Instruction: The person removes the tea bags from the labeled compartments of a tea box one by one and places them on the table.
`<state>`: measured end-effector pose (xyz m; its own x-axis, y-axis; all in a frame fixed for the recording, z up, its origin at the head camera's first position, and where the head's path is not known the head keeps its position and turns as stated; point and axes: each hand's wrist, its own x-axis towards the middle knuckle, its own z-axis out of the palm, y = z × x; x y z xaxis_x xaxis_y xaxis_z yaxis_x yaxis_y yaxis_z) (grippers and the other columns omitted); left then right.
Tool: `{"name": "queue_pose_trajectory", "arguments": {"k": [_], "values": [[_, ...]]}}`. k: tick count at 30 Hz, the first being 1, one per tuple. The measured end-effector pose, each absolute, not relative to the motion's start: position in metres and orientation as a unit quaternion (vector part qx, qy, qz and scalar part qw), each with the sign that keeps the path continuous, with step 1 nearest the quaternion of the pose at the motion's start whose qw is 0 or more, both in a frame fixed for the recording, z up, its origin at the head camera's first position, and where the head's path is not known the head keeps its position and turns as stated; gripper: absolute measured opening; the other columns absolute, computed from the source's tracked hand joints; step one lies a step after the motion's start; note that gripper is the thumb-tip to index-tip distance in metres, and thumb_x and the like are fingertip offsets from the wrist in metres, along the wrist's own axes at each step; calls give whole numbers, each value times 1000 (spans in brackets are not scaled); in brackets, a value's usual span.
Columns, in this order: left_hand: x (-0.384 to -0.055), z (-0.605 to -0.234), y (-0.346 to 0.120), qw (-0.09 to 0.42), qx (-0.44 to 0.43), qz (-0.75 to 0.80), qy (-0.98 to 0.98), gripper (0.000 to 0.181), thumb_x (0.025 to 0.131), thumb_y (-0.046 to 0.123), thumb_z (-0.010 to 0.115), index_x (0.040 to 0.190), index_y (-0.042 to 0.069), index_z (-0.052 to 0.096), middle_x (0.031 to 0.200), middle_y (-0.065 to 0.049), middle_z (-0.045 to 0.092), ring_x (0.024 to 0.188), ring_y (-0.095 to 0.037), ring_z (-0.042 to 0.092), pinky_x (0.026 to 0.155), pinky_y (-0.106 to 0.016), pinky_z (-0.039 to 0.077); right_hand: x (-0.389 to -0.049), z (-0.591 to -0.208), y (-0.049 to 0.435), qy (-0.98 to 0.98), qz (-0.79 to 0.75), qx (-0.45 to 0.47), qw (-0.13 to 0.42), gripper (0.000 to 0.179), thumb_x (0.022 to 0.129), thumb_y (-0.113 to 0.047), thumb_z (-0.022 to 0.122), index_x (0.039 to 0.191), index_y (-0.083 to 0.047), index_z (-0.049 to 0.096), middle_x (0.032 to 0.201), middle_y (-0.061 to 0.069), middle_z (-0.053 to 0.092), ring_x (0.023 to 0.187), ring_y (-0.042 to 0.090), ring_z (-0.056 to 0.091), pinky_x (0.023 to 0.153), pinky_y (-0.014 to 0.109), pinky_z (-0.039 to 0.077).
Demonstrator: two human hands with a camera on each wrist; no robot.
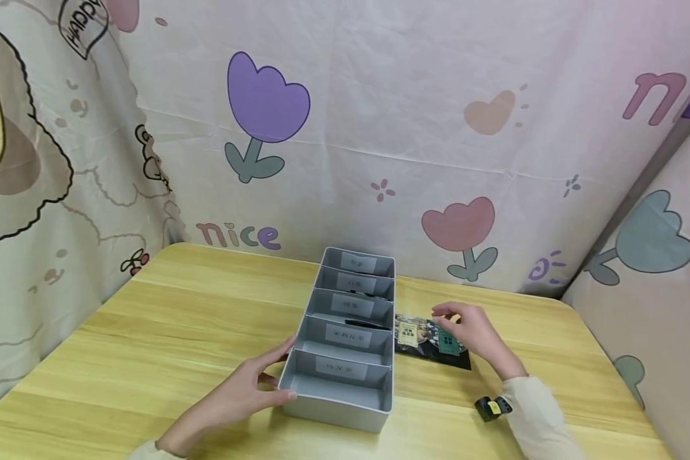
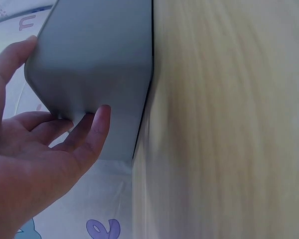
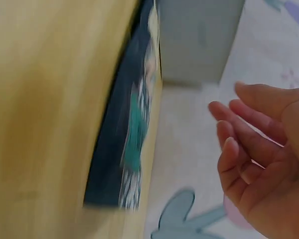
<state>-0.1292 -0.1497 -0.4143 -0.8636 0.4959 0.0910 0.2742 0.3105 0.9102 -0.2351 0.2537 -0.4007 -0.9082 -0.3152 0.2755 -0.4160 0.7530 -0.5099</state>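
A long grey divided box (image 1: pixel 345 409) with several compartments stands on the table, each compartment with a white label bearing dark characters. My left hand (image 1: pixel 238 393) holds its near left corner, thumb at the front rim and fingers along the left wall. In the left wrist view, the fingers of the left hand (image 2: pixel 50 144) bend against the grey wall. Right of the box lie flat black printed packets (image 1: pixel 431 345), one label pale yellow, another green. Above them hovers my right hand (image 1: pixel 468 329), fingers loosely bent, holding nothing; in the right wrist view the packets (image 3: pixel 114 144) lie apart from it.
Edges of dark packets (image 1: pixel 368 324) show inside two compartments of the box. A small black device with a yellow mark (image 1: pixel 492 407) sits at the right sleeve. A printed cloth (image 1: pixel 351 160) with tulips hangs behind and beside the wooden table (image 1: pixel 207 306).
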Motion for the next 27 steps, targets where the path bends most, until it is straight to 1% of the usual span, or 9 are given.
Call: {"name": "queue_pose_trajectory", "arguments": {"k": [5, 9, 12, 14, 16, 20, 27], "values": [[-129, -414, -150, 109, 235, 541, 800, 78, 82, 24, 67, 145, 12, 21, 143, -23, 23, 93, -28, 55, 76, -27, 48, -225, -389, 232, -911, 344, 214, 82, 20, 87, -17, 62, 105, -9, 67, 98, 1, 66, 77, 14, 57, 62, 25, 48], [-129, -413, -150, 109, 234, 536, 804, 78, 83, 25, 67, 145, 13, 21, 143, -23, 23, 91, -25, 56, 76, -27, 48, -221, -379, 215, -895, 373, 232, 77, 22, 87, -18, 62, 106, -8, 68, 101, 3, 66, 69, 18, 58, 57, 24, 47], [-129, -413, -150, 108, 237, 533, 805, 78, 83, 25, 67, 145, 13, 21, 143, -23, 22, 91, -23, 57, 76, -28, 47, -219, -376, 205, -889, 376, 251, 68, 23, 87, -18, 62, 106, -9, 68, 102, 3, 66, 61, 18, 56, 52, 24, 45], [-128, -413, -150, 108, 238, 532, 805, 78, 83, 25, 66, 145, 13, 21, 144, -23, 22, 91, -22, 57, 77, -28, 47, -219, -376, 200, -887, 372, 268, 59, 23, 87, -18, 62, 107, -8, 68, 100, 3, 66, 60, 15, 54, 51, 24, 45], [-128, -413, -150, 108, 239, 532, 805, 78, 83, 25, 66, 145, 12, 21, 144, -23, 22, 90, -21, 57, 77, -28, 47, -218, -377, 196, -886, 365, 282, 50, 24, 87, -19, 62, 107, -8, 68, 97, 0, 65, 65, 11, 53, 53, 23, 45], [-129, -414, -150, 109, 239, 535, 803, 78, 83, 24, 66, 145, 12, 21, 144, -23, 22, 88, -19, 57, 75, -27, 47, -218, -379, 190, -887, 344, 303, 45, 24, 87, -18, 62, 107, -8, 68, 89, -7, 63, 71, 7, 52, 57, 23, 45], [-128, -412, -150, 112, 230, 530, 808, 78, 83, 25, 66, 145, 14, 21, 144, -22, 22, 89, -22, 57, 76, -28, 47, -220, -379, 184, -898, 293, 325, 36, 26, 85, -21, 63, 108, -8, 68, 78, -12, 57, 66, 5, 48, 53, 23, 41]]}}
